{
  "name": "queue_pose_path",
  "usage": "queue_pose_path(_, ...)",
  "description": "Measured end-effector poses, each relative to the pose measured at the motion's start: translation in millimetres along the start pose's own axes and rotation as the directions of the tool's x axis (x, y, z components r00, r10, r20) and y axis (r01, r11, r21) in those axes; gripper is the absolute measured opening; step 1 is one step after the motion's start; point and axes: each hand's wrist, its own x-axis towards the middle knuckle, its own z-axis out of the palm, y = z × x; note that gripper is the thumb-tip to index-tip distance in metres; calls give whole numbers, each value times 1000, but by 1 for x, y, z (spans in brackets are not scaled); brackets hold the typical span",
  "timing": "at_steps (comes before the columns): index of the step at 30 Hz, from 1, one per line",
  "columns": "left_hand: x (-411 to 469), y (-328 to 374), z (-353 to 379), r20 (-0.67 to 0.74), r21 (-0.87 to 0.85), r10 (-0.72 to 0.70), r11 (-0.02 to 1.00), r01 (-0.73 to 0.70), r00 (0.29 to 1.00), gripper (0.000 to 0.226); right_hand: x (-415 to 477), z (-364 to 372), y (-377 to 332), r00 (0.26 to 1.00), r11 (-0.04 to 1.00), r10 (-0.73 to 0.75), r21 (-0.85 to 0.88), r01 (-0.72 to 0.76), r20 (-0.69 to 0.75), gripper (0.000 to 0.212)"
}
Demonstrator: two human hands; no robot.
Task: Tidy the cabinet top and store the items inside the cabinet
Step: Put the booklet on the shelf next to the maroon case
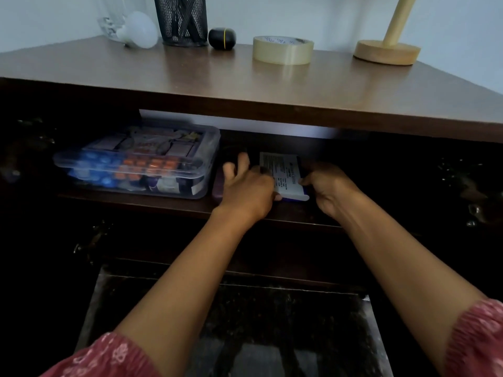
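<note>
Both my hands reach into the open cabinet, onto its upper shelf (130,197). A white box with a printed label (283,172) lies there between them. My left hand (245,186) holds its left side, thumb under the front edge, two fingers spread upward. My right hand (329,186) grips the right side with curled fingers. A small purple item (217,186) lies just left of my left hand. On the cabinet top (217,77) stand a tape roll (283,50), a black round object (222,38), a mesh pen holder (182,20), a white bulb (141,29) and a glass (110,21).
A clear lidded plastic box of medicine strips (141,161) fills the shelf's left half. A wooden stand (386,50) sits at the top's right rear. The cabinet's right interior is dark. Cabinet doors stand open at both sides; dark stone floor lies below.
</note>
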Motion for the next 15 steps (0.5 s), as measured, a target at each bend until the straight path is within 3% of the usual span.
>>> queue_pose_path(15, 0, -5, 2, 20, 69, -28, 997, 26, 999, 54, 2, 8, 6, 998, 978, -53, -201, 61, 46, 45)
